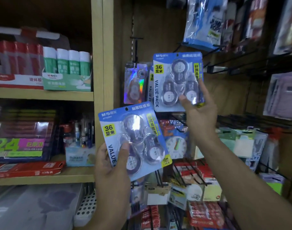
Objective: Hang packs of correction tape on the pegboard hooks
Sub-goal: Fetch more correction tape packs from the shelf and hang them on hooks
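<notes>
Right hand (197, 106) pinches the upper correction tape pack (177, 82) by its lower edge, hole up, ready for a pegboard hook (136, 47), I judge; my left hand (112, 161) grips a spare pack (133, 140) lower, beside the shelf post (102, 63).

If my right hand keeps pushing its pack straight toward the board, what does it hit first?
Probably the matching blue value pack already hanging behind the blue correction tape pack that the right hand holds, though depth is unclear.

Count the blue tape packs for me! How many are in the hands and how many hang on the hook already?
In the left hand: 1 pack
In the right hand: 1 pack
Hanging behind it, partly hidden: 1 pack
Total: 3
</notes>
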Demonstrator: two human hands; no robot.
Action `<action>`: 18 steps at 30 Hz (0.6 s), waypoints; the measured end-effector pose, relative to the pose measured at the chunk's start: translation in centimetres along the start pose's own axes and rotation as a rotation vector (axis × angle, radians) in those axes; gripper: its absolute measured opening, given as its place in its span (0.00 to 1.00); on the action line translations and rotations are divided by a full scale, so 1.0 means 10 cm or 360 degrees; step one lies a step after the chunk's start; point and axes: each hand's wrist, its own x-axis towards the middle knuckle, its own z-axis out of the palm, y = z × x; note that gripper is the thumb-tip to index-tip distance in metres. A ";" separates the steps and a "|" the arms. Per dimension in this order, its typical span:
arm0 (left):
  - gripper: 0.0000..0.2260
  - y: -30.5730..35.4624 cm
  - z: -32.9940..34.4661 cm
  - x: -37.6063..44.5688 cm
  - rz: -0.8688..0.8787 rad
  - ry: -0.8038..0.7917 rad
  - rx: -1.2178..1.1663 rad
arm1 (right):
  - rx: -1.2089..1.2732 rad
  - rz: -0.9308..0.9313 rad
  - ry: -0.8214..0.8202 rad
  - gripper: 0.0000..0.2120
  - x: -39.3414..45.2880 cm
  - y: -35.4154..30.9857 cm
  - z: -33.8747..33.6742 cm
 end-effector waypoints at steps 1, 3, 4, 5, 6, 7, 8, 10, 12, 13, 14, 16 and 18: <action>0.06 -0.01 0.00 -0.01 -0.0004 0.0021 -0.0001 | -0.0020 -0.0015 0.0002 0.35 0.11 0.05 0.04; 0.06 -0.02 -0.01 -0.03 -0.0005 0.0030 0.0015 | -0.0091 -0.0051 -0.0030 0.35 0.23 0.14 0.07; 0.06 -0.02 -0.01 -0.04 0.0000 0.0018 0.0024 | -0.0113 -0.0066 -0.0063 0.35 0.25 0.16 0.07; 0.06 -0.01 -0.01 -0.04 0.0014 -0.0003 0.0031 | -0.0117 -0.0067 -0.0101 0.35 0.24 0.17 0.07; 0.06 0.00 -0.01 -0.05 0.0030 -0.0022 0.0044 | -0.0122 -0.0051 -0.0141 0.35 0.23 0.19 0.06; 0.08 0.02 -0.01 -0.05 0.0048 -0.0039 0.0055 | -0.0123 -0.0040 -0.0179 0.35 0.23 0.21 0.04; 0.09 0.03 0.00 -0.05 0.0063 -0.0053 0.0057 | -0.0125 -0.0037 -0.0205 0.34 0.21 0.23 0.02; 0.08 0.05 0.02 -0.05 0.0088 -0.0083 0.0038 | -0.0128 -0.0044 -0.0225 0.34 0.20 0.24 0.00; 0.05 0.06 0.04 -0.05 0.0087 -0.0113 0.0010 | -0.0107 -0.0030 -0.0198 0.34 0.18 0.22 0.00; 0.06 0.07 0.05 -0.05 0.0083 -0.0131 0.0006 | -0.0095 -0.0016 -0.0164 0.33 0.18 0.23 0.01; 0.06 0.09 0.06 -0.06 0.0082 -0.0153 0.0010 | -0.0094 -0.0001 -0.0133 0.33 0.17 0.23 0.01; 0.06 0.12 0.07 -0.05 0.0089 -0.0202 0.0027 | -0.0118 0.0034 -0.0127 0.33 0.18 0.25 0.01; 0.07 0.16 0.08 -0.03 0.0096 -0.0257 0.0038 | -0.0158 0.0094 -0.0204 0.34 0.22 0.29 0.00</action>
